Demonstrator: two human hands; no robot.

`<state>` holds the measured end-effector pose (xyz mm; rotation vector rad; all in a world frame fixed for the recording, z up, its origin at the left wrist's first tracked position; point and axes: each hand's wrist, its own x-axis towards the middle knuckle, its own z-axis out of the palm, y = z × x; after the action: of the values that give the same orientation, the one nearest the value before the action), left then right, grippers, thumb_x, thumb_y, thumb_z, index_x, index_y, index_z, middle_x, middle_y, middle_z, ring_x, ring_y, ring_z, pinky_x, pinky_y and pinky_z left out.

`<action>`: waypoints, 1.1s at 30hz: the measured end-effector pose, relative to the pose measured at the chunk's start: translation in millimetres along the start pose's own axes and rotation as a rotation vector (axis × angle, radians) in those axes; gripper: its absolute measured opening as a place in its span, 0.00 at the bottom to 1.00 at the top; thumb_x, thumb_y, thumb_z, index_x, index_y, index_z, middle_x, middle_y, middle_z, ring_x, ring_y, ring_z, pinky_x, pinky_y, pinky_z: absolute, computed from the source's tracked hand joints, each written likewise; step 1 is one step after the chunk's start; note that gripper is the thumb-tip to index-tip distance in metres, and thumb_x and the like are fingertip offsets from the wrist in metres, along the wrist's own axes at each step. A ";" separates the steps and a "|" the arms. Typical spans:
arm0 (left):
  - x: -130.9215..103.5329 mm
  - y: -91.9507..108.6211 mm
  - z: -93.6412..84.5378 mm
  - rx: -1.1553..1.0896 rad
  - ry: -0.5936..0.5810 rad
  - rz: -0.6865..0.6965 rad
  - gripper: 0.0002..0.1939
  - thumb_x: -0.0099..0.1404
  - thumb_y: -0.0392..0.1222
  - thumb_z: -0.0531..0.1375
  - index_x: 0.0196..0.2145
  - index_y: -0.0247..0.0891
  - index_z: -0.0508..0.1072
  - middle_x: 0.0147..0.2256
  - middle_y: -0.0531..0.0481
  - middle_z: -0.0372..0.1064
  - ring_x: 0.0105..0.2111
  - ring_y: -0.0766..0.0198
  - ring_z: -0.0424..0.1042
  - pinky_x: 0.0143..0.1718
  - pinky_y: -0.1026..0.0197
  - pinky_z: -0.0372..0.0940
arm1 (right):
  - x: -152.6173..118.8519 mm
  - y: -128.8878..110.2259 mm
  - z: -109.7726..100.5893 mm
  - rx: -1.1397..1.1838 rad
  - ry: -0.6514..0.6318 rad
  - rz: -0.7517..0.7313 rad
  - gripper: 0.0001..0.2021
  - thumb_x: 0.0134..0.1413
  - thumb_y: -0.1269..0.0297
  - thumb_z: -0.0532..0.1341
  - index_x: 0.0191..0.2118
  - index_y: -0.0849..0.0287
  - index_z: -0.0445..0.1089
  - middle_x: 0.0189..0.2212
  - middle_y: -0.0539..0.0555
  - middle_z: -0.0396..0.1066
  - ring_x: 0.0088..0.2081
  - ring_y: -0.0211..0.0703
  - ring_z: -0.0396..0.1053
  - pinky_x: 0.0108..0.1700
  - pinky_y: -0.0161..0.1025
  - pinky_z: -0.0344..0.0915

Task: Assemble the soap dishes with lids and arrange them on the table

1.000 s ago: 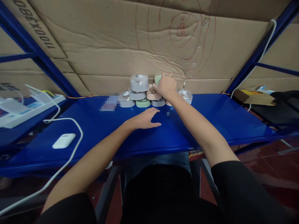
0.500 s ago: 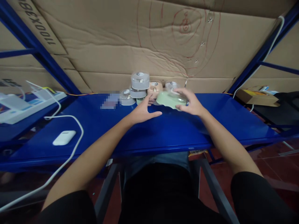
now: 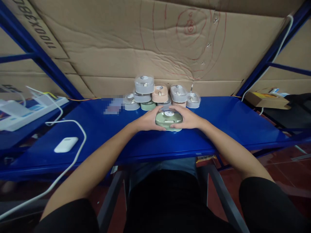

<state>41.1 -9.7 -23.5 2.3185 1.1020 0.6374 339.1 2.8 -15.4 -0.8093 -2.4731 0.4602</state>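
Note:
A green box with a clear domed lid [image 3: 168,122] sits level near the middle of the blue table, a round sticker on its top and a pale clip at its front. My left hand [image 3: 151,119] wraps its left side, thumb along the front. From the right, my right hand [image 3: 188,118] grips the same box, thumb by the clip. Just behind, similar lidded boxes are stacked: a grey one [image 3: 144,84] on top at the left, a peach one [image 3: 159,94] beside it, another grey one [image 3: 178,94] to the right. My hands partly hide the lower ones.
A white earbud case [image 3: 66,144] lies on the blue table [image 3: 136,145] at the left, near a white cable [image 3: 81,142]. A power strip [image 3: 36,113] is at far left. Cardboard [image 3: 109,61] walls the back; an open carton [image 3: 267,100] stands at right.
The green box has come left and nearer to me, from tilted in my right hand to level. My left hand has closed on it too. The grey boxes behind now show clearly.

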 end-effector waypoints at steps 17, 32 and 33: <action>-13.8 -7.6 -51.2 0.294 -0.134 -0.113 0.48 0.52 0.61 0.79 0.67 0.42 0.76 0.65 0.34 0.80 0.65 0.28 0.80 0.66 0.34 0.74 | -22.0 45.1 -67.1 -0.025 -0.248 0.367 0.55 0.36 0.45 0.88 0.74 0.46 0.77 0.70 0.59 0.80 0.70 0.75 0.78 0.76 0.73 0.72; -4.5 -0.8 -9.4 0.110 -0.092 0.069 0.64 0.54 0.62 0.81 0.80 0.38 0.62 0.76 0.27 0.69 0.75 0.25 0.70 0.76 0.28 0.67 | 5.3 -11.6 23.9 -0.234 -0.096 0.022 0.54 0.62 0.28 0.75 0.79 0.60 0.65 0.65 0.73 0.77 0.63 0.77 0.78 0.66 0.72 0.76; -3.7 -1.4 -7.8 0.107 -0.089 0.060 0.65 0.54 0.62 0.81 0.81 0.38 0.61 0.77 0.26 0.68 0.76 0.25 0.70 0.76 0.28 0.67 | 4.9 -10.8 25.3 -0.234 -0.092 0.011 0.52 0.64 0.29 0.73 0.79 0.61 0.65 0.63 0.73 0.77 0.62 0.76 0.78 0.65 0.71 0.77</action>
<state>33.6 -10.1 -19.1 2.4536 1.0534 0.5032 316.9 -6.5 -29.5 -0.9109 -2.6427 0.2180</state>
